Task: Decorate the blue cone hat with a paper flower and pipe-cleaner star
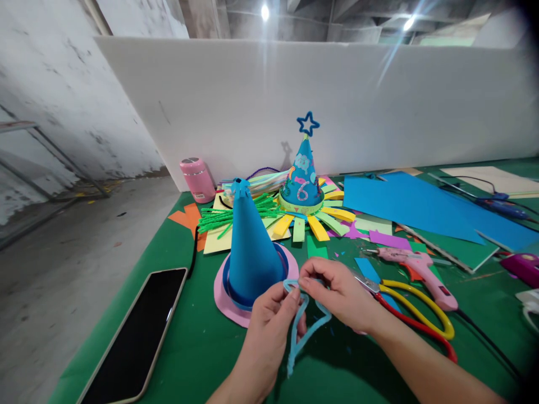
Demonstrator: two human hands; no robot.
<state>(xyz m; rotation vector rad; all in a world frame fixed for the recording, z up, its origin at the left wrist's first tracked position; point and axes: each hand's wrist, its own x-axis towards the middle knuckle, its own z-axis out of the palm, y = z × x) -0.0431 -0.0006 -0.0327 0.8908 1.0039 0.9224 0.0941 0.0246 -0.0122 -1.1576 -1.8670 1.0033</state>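
Observation:
A light blue pipe cleaner, bent into loops with a twisted end hanging down, is between my two hands. My left hand pinches it from the left, fingers closed. From the right, my right hand pinches its upper part, fingertips close to the left thumb. Just behind my left hand stands a blue paper cone on a pink round brim, with cut tabs folded at its top. Farther back is a finished-looking blue party hat with a dark blue star on top and yellow and green strips around its base.
At the left lies a phone; a pink jar stands behind it. Green pipe cleaners lie behind the cone. Scissors, a pink glue gun and blue sheets are on the right. A white board stands behind.

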